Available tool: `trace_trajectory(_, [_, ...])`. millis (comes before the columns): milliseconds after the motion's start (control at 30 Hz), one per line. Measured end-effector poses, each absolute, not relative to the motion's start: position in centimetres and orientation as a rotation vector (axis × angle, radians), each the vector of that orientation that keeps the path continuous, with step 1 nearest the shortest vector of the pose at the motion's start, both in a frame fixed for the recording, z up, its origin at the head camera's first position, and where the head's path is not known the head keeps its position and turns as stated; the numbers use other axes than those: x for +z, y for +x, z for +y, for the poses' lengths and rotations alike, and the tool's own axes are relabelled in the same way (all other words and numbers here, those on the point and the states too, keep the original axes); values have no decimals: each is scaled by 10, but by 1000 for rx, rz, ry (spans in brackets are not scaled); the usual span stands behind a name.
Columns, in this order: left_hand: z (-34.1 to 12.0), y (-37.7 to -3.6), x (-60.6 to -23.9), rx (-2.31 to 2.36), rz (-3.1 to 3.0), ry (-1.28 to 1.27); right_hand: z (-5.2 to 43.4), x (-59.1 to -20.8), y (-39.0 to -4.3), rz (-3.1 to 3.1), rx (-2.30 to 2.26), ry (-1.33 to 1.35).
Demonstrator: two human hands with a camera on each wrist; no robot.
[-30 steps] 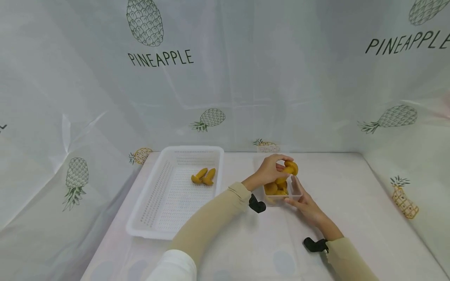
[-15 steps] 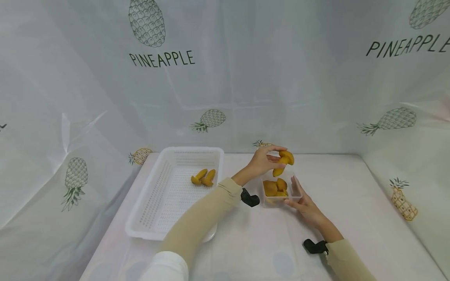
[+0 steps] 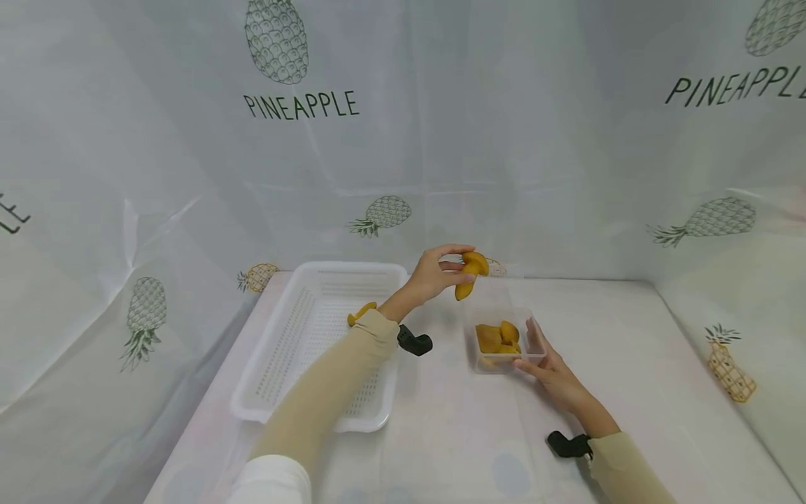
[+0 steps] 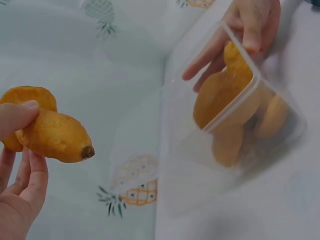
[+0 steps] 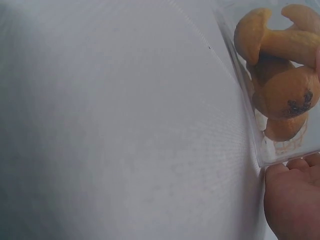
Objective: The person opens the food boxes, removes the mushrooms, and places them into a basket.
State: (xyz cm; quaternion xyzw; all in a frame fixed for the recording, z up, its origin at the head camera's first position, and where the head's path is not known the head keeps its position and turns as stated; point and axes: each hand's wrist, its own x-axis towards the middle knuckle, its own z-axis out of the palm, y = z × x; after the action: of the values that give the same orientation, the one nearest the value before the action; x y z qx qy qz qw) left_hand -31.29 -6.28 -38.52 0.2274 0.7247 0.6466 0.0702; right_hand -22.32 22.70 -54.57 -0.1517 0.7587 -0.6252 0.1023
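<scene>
White table, faintly dotted with blue-grey near the bottom of the frame, seen from where I stand facing its far edge. A pale sheet rises behind it and closes in both sides, creased at left and printed with pineapples and their name in dark capitals. Upper centre of the table: the left hand pinches a mushroom, cap uppermost, held in the air apart from the box. Right of centre: the right hand grips the clear box at its right side, thumb at the near corner; several mushrooms lie inside. Left of centre: a white perforated basket, crossed by a tan sleeve that partly hides the other mushroom within.
</scene>
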Motion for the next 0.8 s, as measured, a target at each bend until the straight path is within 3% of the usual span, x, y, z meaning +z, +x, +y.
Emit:
trace_trajectory(400, [-115,-313,-373,1957,2255,574,228,-547,-224,2227,-1856,-453])
trace_trajectory(800, [-183,-311,-384,1903,2378,479,229,-549,-225,2236,-1850,-473])
